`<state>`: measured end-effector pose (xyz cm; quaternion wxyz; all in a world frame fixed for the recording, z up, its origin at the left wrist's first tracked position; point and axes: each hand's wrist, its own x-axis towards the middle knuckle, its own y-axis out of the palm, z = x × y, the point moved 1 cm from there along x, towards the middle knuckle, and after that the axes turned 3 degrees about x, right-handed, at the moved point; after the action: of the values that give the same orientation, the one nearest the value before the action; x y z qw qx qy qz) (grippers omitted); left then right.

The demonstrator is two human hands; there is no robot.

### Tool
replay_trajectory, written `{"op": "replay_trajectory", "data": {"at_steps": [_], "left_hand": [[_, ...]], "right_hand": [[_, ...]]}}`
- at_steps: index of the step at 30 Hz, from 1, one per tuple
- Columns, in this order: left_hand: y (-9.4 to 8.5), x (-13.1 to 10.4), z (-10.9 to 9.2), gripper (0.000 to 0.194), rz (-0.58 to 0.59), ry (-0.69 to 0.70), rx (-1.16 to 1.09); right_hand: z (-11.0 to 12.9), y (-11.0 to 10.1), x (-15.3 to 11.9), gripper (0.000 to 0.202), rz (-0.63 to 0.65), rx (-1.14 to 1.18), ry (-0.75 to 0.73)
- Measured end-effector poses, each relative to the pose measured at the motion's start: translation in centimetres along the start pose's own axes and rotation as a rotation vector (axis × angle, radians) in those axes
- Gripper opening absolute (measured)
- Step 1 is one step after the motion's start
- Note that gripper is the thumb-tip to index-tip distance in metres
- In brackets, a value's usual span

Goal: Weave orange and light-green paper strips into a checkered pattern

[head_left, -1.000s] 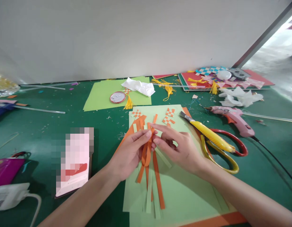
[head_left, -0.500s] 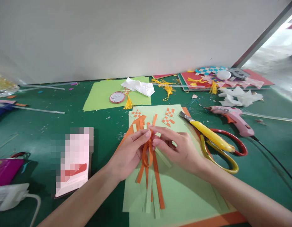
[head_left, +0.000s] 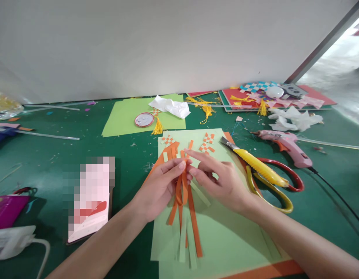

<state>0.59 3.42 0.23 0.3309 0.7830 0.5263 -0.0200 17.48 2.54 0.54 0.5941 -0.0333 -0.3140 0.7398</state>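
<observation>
Partly hidden, the looped orange paper strip (head_left: 184, 192) is pinched in the left hand (head_left: 157, 189); whether the right hand (head_left: 222, 180), index finger extended, grips it, I cannot tell.

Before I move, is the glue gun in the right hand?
No, the glue gun lies on the table beyond the scissors, while the right hand is at the orange strips.

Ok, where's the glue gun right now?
In the head view, the glue gun lies on the right side of the table, just beyond the scissors and nearer than the crumpled tissue.
</observation>
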Motion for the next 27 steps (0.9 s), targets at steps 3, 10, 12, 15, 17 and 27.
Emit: {"op": "replay_trajectory", "data": {"at_steps": [3,10,12,15,17,27], "left_hand": [[0.01,-0.02,0.03,0.014,0.006,0.008,0.004],[0.08,-0.08,-0.04,0.013,-0.004,0.003,0.022],[0.10,-0.06,-0.06,0.014,-0.004,0.000,0.029],[0.14,-0.04,-0.04,0.015,0.001,0.004,0.056],[0.17,-0.03,0.00,0.015,0.011,0.024,0.089],[-0.02,-0.06,0.21,0.017,0.017,0.037,0.182]], "right_hand": [[-0.05,0.15,-0.10,0.037,0.019,-0.010,-0.004],[0.06,0.06,0.02,0.035,-0.016,-0.013,-0.044],[0.13,0.01,0.04,0.035,-0.017,-0.016,-0.047],[0.22,-0.06,0.09,0.033,-0.015,-0.014,-0.049],[0.29,-0.15,0.16,0.033,-0.027,-0.005,-0.031],[0.33,-0.66,0.47,0.015,0.004,0.158,0.188]]}}
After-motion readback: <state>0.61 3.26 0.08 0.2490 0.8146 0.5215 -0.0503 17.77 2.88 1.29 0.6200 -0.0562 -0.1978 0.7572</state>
